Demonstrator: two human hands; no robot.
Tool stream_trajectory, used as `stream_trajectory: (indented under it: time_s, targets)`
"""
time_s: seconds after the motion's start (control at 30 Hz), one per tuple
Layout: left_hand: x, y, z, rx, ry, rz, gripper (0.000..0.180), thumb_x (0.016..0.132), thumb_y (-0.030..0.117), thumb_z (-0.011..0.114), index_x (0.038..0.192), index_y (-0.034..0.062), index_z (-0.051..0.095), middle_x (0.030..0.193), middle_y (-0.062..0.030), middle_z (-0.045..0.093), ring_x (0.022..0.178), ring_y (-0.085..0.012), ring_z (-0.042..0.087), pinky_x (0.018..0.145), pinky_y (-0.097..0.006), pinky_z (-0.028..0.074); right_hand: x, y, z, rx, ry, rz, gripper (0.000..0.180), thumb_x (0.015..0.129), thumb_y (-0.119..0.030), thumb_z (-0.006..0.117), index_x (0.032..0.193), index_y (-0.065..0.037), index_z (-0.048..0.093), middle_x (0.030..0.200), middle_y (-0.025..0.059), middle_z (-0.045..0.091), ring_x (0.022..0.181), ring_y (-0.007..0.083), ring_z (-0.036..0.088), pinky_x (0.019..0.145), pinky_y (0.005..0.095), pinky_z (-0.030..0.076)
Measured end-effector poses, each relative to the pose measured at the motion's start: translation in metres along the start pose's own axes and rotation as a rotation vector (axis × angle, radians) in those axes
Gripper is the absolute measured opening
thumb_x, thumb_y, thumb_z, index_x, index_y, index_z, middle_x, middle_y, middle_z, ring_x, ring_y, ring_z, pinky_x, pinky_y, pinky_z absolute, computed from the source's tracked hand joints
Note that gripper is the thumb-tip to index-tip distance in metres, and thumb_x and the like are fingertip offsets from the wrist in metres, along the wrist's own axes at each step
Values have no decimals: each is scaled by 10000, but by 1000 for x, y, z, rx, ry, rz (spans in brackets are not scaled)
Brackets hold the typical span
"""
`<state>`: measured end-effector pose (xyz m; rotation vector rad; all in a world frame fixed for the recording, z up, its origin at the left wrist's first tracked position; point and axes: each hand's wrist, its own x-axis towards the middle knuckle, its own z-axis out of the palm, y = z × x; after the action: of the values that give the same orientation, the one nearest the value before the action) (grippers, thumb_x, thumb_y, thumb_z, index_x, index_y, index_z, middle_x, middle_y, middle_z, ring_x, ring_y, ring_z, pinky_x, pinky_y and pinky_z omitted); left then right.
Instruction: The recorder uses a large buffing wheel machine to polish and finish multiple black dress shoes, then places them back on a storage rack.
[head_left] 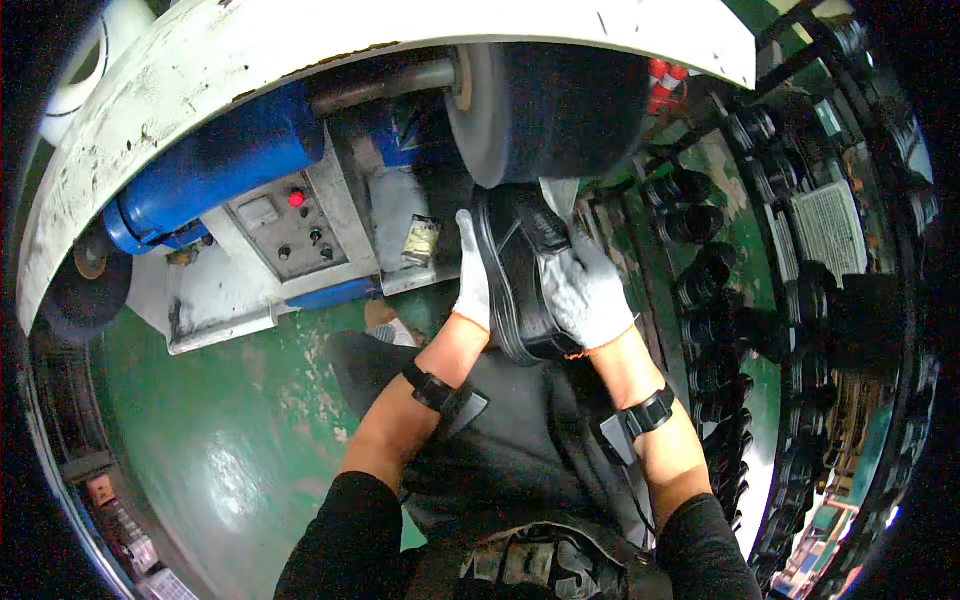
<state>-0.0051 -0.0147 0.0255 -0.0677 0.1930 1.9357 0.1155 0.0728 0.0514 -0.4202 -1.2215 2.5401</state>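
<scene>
While both gloved hands clamp a black shoe [520, 275], its upper end sits against the underside of a grey buffing wheel [490, 120] in the head view. Left hand [473, 275] in a white glove lies flat along the shoe's left side, fingers stretched up toward the wheel, grip closed on the sole edge. Right hand [583, 290], also white-gloved, wraps over the shoe's right side, grip closed on it. Black straps sit on both wrists, sleeves are dark. Wheel is mounted on a shaft [385, 85] running left to a blue motor housing [210, 165]. Just below the motor is a grey control panel [285, 230] with a red button [296, 198] and several dark knobs. A white curved guard [330, 45] arcs over the machine. Green floor [220, 420] is worn and patchy at lower left. Racks [740, 260] at right hold rows of dark items, probably more shoes, too blurred near the rim to be sure.
</scene>
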Motion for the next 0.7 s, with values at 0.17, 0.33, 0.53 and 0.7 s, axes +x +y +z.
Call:
stream_trajectory:
  time_s: [0.17,0.33,0.53,0.7]
  targets:
    - [12,10,7,72,79,-52,935,801,814,363,1378,83,443,1293,-122,559,1103,-286,578,976,-419,466,32,-17,11,546,-191,62,242,1007,-249,407,957,-156,625,745,4,477,737,112,498,631,217,442]
    - [39,24,-2,59,2,-50,963,783,823,384,1373,64,438,1279,-123,564,1077,-275,595,957,-406,482,69,-6,-20,1096,225,207,161,911,-230,539,866,-93,612,712,36,497,704,146,521,613,269,456]
    - [47,50,29,63,82,43,843,878,707,403,1394,41,410,1357,-130,505,1179,-283,524,1048,-380,388,93,-10,-20,1955,-19,401,129,898,-206,536,833,-101,573,764,27,513,743,178,527,637,282,453]
    - [68,70,-6,147,210,124,660,925,610,427,1312,85,527,1283,-100,584,1105,-311,581,994,-430,445,105,-2,-22,1541,164,280,112,896,-178,530,893,-80,582,845,48,546,807,196,543,701,296,458]
